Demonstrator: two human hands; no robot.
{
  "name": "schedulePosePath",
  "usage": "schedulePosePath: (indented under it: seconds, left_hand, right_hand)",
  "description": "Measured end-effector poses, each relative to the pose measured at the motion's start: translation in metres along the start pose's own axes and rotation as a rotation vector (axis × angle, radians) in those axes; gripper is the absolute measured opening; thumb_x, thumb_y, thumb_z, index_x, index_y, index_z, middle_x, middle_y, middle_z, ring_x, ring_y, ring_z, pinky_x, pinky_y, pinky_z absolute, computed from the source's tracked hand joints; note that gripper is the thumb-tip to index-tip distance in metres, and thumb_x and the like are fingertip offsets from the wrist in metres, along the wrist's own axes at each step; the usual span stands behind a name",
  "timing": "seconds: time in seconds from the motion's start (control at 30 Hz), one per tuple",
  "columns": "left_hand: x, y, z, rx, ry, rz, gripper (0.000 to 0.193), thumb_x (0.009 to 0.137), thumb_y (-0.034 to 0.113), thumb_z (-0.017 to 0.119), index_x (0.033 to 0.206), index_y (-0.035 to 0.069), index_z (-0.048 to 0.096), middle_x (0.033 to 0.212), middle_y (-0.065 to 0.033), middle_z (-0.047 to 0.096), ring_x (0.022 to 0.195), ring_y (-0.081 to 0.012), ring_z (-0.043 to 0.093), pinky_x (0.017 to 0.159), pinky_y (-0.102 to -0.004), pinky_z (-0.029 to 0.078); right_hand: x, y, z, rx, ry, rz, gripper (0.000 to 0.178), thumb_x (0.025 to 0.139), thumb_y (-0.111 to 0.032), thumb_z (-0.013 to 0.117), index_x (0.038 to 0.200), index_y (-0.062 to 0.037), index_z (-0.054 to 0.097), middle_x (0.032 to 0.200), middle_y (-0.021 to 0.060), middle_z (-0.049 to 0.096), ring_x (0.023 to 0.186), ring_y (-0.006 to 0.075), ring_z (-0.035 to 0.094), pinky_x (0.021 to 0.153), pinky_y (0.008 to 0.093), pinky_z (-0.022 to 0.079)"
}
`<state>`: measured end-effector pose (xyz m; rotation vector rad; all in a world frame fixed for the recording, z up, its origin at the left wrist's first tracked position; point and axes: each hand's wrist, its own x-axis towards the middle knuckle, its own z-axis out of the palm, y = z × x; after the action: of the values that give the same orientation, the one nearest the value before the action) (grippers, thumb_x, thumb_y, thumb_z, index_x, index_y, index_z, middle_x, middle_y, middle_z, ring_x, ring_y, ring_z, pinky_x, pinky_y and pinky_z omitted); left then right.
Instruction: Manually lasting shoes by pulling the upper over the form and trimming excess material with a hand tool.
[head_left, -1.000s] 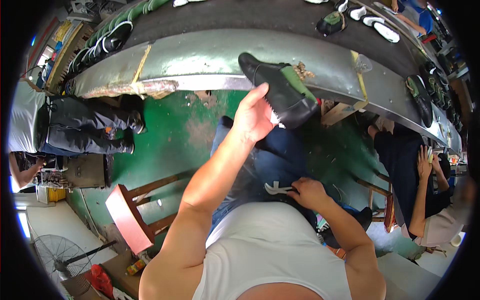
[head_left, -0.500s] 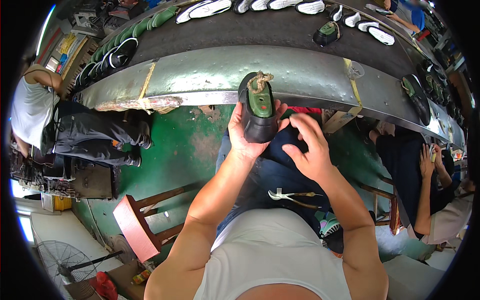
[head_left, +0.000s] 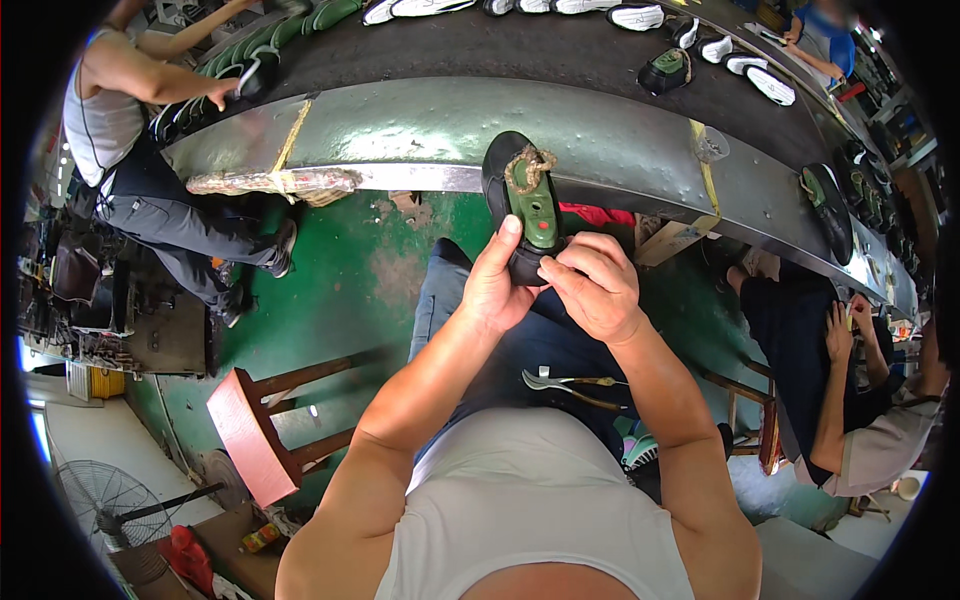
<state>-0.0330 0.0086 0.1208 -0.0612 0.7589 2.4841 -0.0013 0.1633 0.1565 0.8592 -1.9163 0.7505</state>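
Note:
A black shoe upper (head_left: 498, 180) is stretched over a green shoe last (head_left: 541, 222), with a loop of rope (head_left: 528, 170) tied at the last's top. My left hand (head_left: 500, 280) is wrapped round its near end, the thumb lying along the side. At that same end, my right hand (head_left: 600, 290) is closed, thumb and fingertips pinching the black edge. What the right fingertips hold beyond that edge is hidden. On my lap lie metal pincers (head_left: 575, 386), apart from both hands.
A metal-edged bench (head_left: 430, 125) runs across ahead, bearing rows of shoes on lasts (head_left: 768, 84) and another black shoe (head_left: 828, 205) at right. A person (head_left: 115, 110) stands at left; another (head_left: 840, 400) sits at right. A stool (head_left: 250, 435) and fan (head_left: 100, 495) stand lower left.
My right hand has come in from open beside the shoe to pinch its near end. My left thumb now lies over the side. The person at left has turned and reached to the bench's shoes.

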Motion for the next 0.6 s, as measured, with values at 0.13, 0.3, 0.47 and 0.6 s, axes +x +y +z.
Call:
schedulePosePath:
  seconds: [0.13,0.3,0.47,0.6]
  left_hand:
    - [-0.006,0.002,-0.001,0.033,-0.038,0.000,0.064,0.094,0.057,0.059,0.134,0.007,0.054,0.129,-0.0131,0.062,0.117,-0.0250,0.061,0.101,-0.0442,0.050]
    - [-0.020,0.015,0.032,0.025,0.008,-0.053,0.065,0.097,0.063,0.048,0.142,0.017,0.044,0.137,-0.0077,0.055,0.123,-0.0229,0.058,0.098,-0.0463,0.053]
    - [-0.013,0.010,0.041,-0.062,0.149,0.041,0.069,0.098,0.067,0.041,0.147,0.020,0.038,0.147,-0.0072,0.046,0.132,-0.0236,0.050,0.107,-0.0477,0.043]
    - [-0.004,0.003,0.045,-0.137,0.156,0.067,0.064,0.100,0.064,0.039,0.146,0.020,0.041,0.145,-0.0071,0.049,0.132,-0.0241,0.050,0.107,-0.0464,0.042]
  right_hand:
    - [0.005,0.008,-0.004,0.114,-0.063,-0.016,0.033,0.074,-0.011,0.079,0.105,-0.0009,0.071,0.096,0.0099,0.064,0.087,0.0294,0.064,0.076,0.0398,0.054]
    - [0.050,0.040,0.011,0.345,-0.183,0.039,0.050,0.102,-0.046,0.045,0.113,-0.0035,0.068,0.119,0.0152,0.065,0.116,0.0357,0.059,0.105,0.0505,0.039]
    - [0.057,0.048,0.038,0.589,-0.138,0.199,0.047,0.105,-0.036,0.041,0.081,-0.0073,0.069,0.087,0.0067,0.073,0.098,0.0300,0.069,0.108,0.0501,0.034]
    - [0.073,0.049,0.036,0.623,-0.098,0.330,0.053,0.108,-0.032,0.036,0.072,-0.0052,0.064,0.075,0.0077,0.070,0.086,0.0265,0.070,0.104,0.0469,0.039]
